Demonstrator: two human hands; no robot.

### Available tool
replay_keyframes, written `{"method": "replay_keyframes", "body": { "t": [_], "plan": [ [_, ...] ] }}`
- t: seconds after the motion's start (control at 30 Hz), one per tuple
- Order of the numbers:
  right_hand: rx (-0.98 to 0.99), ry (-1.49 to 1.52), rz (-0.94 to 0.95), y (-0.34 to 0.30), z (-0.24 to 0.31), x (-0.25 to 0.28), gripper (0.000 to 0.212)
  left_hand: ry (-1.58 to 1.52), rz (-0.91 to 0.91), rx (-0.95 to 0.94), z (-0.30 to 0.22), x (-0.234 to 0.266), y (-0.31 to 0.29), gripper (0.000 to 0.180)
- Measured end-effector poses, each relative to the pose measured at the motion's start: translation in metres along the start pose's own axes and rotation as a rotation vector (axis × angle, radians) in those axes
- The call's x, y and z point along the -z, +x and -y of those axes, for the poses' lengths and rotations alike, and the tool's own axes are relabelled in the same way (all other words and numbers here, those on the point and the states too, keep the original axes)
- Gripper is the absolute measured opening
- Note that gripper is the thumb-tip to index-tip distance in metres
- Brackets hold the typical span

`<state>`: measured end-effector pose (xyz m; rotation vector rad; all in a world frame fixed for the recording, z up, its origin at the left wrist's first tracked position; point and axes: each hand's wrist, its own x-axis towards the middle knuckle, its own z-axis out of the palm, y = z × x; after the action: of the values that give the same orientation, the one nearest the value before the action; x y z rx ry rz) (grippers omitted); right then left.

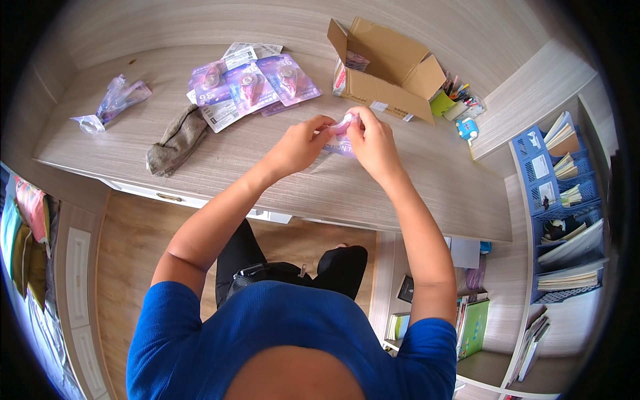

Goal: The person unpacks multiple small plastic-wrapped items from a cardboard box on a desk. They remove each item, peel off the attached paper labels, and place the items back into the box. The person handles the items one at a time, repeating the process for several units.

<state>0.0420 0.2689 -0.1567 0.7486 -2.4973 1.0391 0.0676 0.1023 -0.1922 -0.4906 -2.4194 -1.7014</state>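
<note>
Over the desk, both of my hands pinch a small pink-and-purple plastic package (341, 146) at its upper edge. My left hand (308, 141) grips its left side with thumb and fingers pressed together. My right hand (375, 141) pinches its right side, close to the left. The fingers hide much of the package, and its contents cannot be made out. Farther left lie several purple blister cards (293, 75), overlapping, with correction tape dispensers (248, 87) under clear plastic. Beside them is a grey-brown fabric pouch (176, 141) with a dark zip.
An open cardboard box (393, 83) stands at the back, right of the cards. A crumpled clear-purple wrapper (115, 103) lies at the far left. Pen holders (460, 100) and a small blue toy-like object (467, 129) stand right; blue file racks (541, 170) fill the shelf beyond.
</note>
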Motion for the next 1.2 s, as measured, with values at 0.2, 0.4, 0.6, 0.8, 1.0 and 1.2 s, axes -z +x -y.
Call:
{"method": "replay_keyframes", "body": {
  "t": [0.2,0.4,0.6,0.8,1.0,1.2],
  "plan": [
    [-0.044,0.206,0.087,0.006,-0.005,0.012,0.016,-0.044,0.009,-0.053,0.0,0.007,0.001,0.028],
    [0.06,0.224,0.066,0.006,0.007,0.011,0.016,-0.091,-0.107,-0.194,0.0,-0.002,0.002,0.024],
    [0.15,0.202,-0.047,0.002,0.007,0.002,0.016,-0.147,-0.128,-0.201,-0.005,-0.004,0.0,0.021],
    [-0.083,0.704,0.049,0.002,0.006,-0.002,0.018,-0.139,-0.119,-0.151,-0.012,-0.001,-0.006,0.02],
    [-0.003,0.592,-0.048,-0.002,0.001,-0.012,0.014,-0.363,-0.238,-0.19,-0.002,-0.017,-0.002,0.022],
    [0.28,-0.082,-0.43,-0.001,0.023,-0.01,0.032,-0.376,-0.326,-0.01,0.014,-0.013,-0.002,0.021]
  ]
}}
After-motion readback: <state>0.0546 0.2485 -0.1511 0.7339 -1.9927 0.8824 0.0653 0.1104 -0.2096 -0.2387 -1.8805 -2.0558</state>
